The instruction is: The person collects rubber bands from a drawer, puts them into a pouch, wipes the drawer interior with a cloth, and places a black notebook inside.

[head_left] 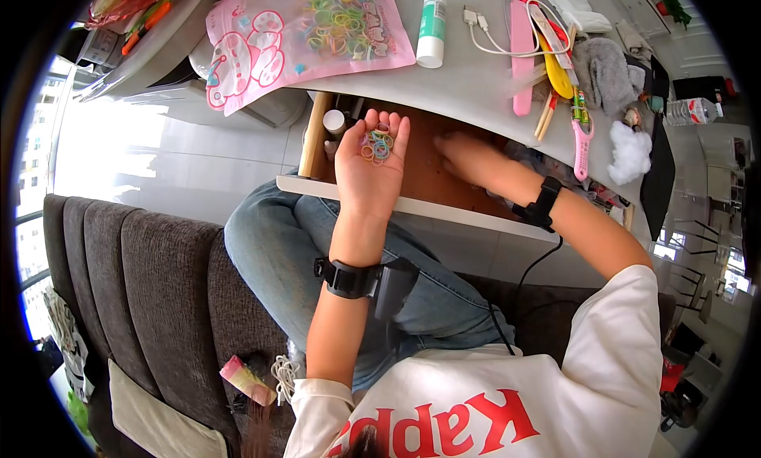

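Note:
Palm up over the open drawer [428,207], my left hand [369,169] holds a small pile of colored rubber bands [378,144] in its cupped palm and fingers. My right hand [460,154] is inside the drawer, above its brown bottom; motion blurs its fingers, and I cannot make out whether it holds anything. On the tabletop above the drawer lies a pink bag [309,42] with many similar bands showing through its clear part. Small white-capped bottles [334,123] stand in the drawer's left corner, beside my left hand.
On the table [468,85] are a glue stick [432,30], a white cable [495,50], a pink strip [522,54], pink-handled scissors [583,145], a grey cloth [606,74] and white fluff [630,153]. Plastic-wrapped items fill the drawer's right side. A brown sofa [170,291] is behind.

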The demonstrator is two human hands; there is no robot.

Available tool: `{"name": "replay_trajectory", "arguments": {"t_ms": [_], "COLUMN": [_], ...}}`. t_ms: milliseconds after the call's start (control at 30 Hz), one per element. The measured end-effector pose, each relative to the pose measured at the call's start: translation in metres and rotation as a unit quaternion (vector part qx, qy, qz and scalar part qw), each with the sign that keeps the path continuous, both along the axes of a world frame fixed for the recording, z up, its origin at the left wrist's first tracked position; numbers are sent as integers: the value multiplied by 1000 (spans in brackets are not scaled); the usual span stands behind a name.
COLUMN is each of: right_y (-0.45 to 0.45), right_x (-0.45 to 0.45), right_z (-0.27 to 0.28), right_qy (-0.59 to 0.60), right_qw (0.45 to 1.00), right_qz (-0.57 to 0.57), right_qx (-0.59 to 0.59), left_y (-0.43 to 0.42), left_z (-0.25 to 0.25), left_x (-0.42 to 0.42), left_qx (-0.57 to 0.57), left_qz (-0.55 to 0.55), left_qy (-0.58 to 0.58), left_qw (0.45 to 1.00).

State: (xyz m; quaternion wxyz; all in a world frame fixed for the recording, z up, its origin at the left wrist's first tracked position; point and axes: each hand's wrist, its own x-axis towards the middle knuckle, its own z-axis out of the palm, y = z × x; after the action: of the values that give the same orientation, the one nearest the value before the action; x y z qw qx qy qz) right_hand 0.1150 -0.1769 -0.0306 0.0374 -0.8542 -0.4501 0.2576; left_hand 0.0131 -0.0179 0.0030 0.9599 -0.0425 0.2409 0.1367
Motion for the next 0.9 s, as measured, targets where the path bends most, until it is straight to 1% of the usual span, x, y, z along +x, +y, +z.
{"name": "replay_trajectory", "arguments": {"t_ms": [100, 200, 267, 367, 467, 533, 567, 600, 700, 800, 867, 900], "right_y": [-6, -8, -1, 14, 26, 34, 38, 41, 38, 23, 11, 5], "right_x": [2, -1, -9, -37, -41, -37, -33, -31, -32, -29, -22, -19], "right_z": [-4, 2, 25, 80, 97, 94, 92, 85, 90, 86, 64, 52], "right_qy": [5, 12, 9, 18, 9, -7, -15, -18, 13, 22, 14, 10], "right_qw": [999, 996, 992, 978, 945, 941, 938, 918, 900, 926, 976, 991], "right_qz": [14, 6, -9, -61, -77, -75, -73, -77, -120, -115, -50, -15], "right_qx": [31, 87, 126, 198, 316, 330, 338, 388, 419, 358, 210, 134], "left_y": [-1, -6, -7, -8, -11, -10, -10, -9, -8, -9, -9, -10], "left_z": [5, 10, 11, 7, 14, 10, 11, 14, 19, 14, 12, 12], "left_x": [0, 3, 6, 7, 8, 5, 4, 3, 4, 8, 9, 8], "left_qx": [4, 50, 59, 88, 138, 171, 165, 160, 113, 69, 66, 62], "left_qz": [-10, -40, -61, -86, -125, -161, -162, -162, -130, -82, -59, -56], "left_qy": [13, 44, 55, 46, 38, 44, 46, 46, 48, 35, 30, 35], "left_qw": [1000, 997, 995, 991, 982, 971, 972, 973, 984, 994, 996, 996]}}
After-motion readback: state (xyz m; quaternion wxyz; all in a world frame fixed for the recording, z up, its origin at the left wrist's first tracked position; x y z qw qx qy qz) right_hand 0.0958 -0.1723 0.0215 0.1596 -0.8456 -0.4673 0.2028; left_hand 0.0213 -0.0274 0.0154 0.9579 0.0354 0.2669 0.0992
